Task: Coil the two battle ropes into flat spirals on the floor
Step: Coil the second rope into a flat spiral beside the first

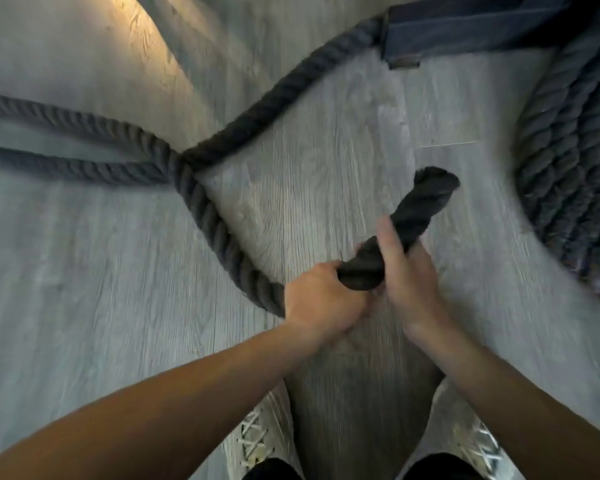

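A thick dark twisted battle rope (pixel 208 216) lies loose on the grey wood floor, running in from the left, crossing itself and curving toward me. Its free end (pixel 426 192) is lifted off the floor. My left hand (pixel 323 303) is shut around the rope just behind that end. My right hand (pixel 406 275) grips the same end a little farther up, thumb along the rope. At the right edge lies a second rope coiled in a flat spiral (pixel 575 161), partly cut off by the frame.
A dark block-shaped base or bench foot (pixel 465 32) stands at the top right, with the loose rope passing beside it. My two light shoes (pixel 257 434) are at the bottom, on the wood-plank floor (pixel 84 271).
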A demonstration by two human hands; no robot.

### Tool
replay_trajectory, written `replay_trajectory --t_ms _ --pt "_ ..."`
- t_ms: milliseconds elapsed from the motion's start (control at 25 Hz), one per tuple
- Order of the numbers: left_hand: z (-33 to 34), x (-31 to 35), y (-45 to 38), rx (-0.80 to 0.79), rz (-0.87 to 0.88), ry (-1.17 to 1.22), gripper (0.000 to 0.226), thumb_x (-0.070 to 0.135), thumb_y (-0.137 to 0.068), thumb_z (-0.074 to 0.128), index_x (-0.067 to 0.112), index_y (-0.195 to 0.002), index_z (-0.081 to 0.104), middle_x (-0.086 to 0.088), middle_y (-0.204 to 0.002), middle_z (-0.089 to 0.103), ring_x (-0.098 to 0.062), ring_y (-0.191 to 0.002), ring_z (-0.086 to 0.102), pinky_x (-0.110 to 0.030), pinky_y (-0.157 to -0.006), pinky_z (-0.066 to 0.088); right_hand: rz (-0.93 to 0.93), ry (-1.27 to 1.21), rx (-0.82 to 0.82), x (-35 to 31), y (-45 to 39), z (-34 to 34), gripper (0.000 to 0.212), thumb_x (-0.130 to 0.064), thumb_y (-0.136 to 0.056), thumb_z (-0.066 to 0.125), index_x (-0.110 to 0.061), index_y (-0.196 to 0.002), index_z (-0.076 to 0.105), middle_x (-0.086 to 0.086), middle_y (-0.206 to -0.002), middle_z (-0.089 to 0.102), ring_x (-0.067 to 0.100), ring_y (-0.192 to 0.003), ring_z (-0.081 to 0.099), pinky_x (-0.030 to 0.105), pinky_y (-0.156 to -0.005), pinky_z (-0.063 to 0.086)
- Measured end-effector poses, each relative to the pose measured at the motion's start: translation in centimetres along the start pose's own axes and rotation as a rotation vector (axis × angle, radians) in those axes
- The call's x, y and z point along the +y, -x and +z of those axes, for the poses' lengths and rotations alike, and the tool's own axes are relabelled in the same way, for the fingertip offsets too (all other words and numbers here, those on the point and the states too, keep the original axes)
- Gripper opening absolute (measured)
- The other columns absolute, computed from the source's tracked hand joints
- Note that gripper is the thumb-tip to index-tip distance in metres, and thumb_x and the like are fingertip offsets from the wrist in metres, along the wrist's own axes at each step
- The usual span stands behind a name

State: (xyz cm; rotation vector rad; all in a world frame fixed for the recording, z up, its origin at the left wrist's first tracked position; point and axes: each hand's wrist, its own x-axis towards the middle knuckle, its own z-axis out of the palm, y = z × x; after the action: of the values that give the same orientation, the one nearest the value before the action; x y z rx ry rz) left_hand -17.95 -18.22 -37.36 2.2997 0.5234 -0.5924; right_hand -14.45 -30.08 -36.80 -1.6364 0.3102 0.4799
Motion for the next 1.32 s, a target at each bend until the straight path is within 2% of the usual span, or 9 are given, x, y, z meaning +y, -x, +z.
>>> replay_trajectory --t_ms 200,400,600,720,840,960,1120,1240,1320 --pt "0.3 1.0 0.0 -0.226 0.164 0.132 0.064 0.076 -0.069 0.073 0.032 -0.111 0.054 0.013 -0.098 0.067 -0.008 -0.091 0.065 -0.034 -0.079 0.056 0.052 -0.026 0.030 -3.1 -2.1 -2.6 0.015 -0.014 -0.091 0.060 -0.002 -0.083 0.060 0.014 -0.067 0.066 0.022 -0.064 0.067 0.036 -0.066 0.055" --pt "-2.9 -3.3 -6.4 -0.083 0.728 -0.818 0.076 0.091 -0.070 0.046 0.028 -0.110 0.057 0.010 -0.098 0.062 -0.017 -0.095 0.056 -0.041 -0.089 0.044 0.115 -0.003 0.039 -5.3 -6.2 -7.1 0.007 -0.001 -0.086 0.056 -0.007 -0.089 0.053 0.010 -0.063 0.056 0.019 -0.054 0.060 0.030 -0.056 0.053" --pt "-8.7 -6.2 -8.5 0.044 0.486 -1.037 0.081 0.094 -0.063 0.027 0.024 -0.082 0.063 0.007 -0.075 0.062 -0.022 -0.079 0.065 -0.039 -0.085 0.043 0.094 0.304 -0.084 -7.2 -8.3 -6.3 0.005 -0.001 -0.080 0.057 -0.006 -0.079 0.058 0.010 -0.058 0.062 0.021 -0.053 0.062 0.034 -0.061 0.054" --pt "-7.6 -3.8 -6.0 -0.050 0.213 -0.895 0.089 0.102 -0.058 0.033 0.020 -0.073 0.063 0.007 -0.065 0.060 -0.017 -0.065 0.061 -0.035 -0.068 0.050 0.016 0.401 0.168 -7.9 -10.0 -7.0 0.019 -0.023 -0.065 0.065 -0.009 -0.078 0.064 0.010 -0.071 0.067 0.031 -0.069 0.067 0.043 -0.065 0.054" --pt "-4.6 -3.1 -2.8 -0.286 0.011 -0.575 0.086 0.102 -0.050 0.050 0.023 -0.079 0.067 0.007 -0.071 0.067 -0.015 -0.072 0.065 -0.033 -0.066 0.053 -0.088 0.552 0.372 -7.3 -9.8 -7.1 0.044 -0.042 -0.070 0.069 -0.015 -0.104 0.061 0.005 -0.099 0.065 0.032 -0.097 0.063 0.034 -0.075 0.047" --pt "0.0 -4.3 -1.6 -0.352 -0.014 -0.435 0.089 0.104 -0.046 0.051 0.023 -0.079 0.067 0.007 -0.073 0.067 -0.017 -0.075 0.065 -0.033 -0.071 0.054 -0.198 0.602 0.177 -4.6 -9.4 -5.7 0.060 -0.044 -0.076 0.076 -0.031 -0.128 0.048 -0.006 -0.115 0.057 0.019 -0.100 0.057 0.034 -0.082 0.043" --pt "2.1 -6.5 -0.4 -0.272 0.178 -0.343 0.099 0.100 -0.037 0.042 0.021 -0.091 0.069 0.002 -0.086 0.072 -0.021 -0.082 0.066 -0.031 -0.070 0.053 -0.136 0.818 -0.116 0.0 -9.6 -4.8 0.112 -0.024 -0.080 0.082 -0.037 -0.159 0.004 0.006 -0.157 0.038 0.036 -0.138 0.043 0.047 -0.104 0.040" --pt "0.0 -8.7 -2.1 -0.086 0.410 -0.274 0.061 0.081 -0.070 0.068 0.022 -0.085 0.068 0.003 -0.089 0.069 -0.018 -0.087 0.065 -0.033 -0.075 0.054 -0.139 0.896 -0.353 2.9 -7.8 -4.3 0.106 -0.010 -0.079 0.079 -0.046 -0.157 0.016 0.004 -0.152 0.046 0.032 -0.134 0.047 0.036 -0.091 0.040" --pt "-3.7 -9.9 -6.0 0.168 0.385 -0.441 0.042 0.058 -0.085 0.068 0.023 -0.109 0.067 -0.003 -0.110 0.064 -0.027 -0.104 0.060 -0.041 -0.084 0.051 -0.106 0.954 -0.421 4.6 -6.5 -4.5 0.105 -0.007 -0.081 0.076 -0.047 -0.156 0.015 0.004 -0.155 0.042 0.030 -0.133 0.049 0.034 -0.087 0.043"
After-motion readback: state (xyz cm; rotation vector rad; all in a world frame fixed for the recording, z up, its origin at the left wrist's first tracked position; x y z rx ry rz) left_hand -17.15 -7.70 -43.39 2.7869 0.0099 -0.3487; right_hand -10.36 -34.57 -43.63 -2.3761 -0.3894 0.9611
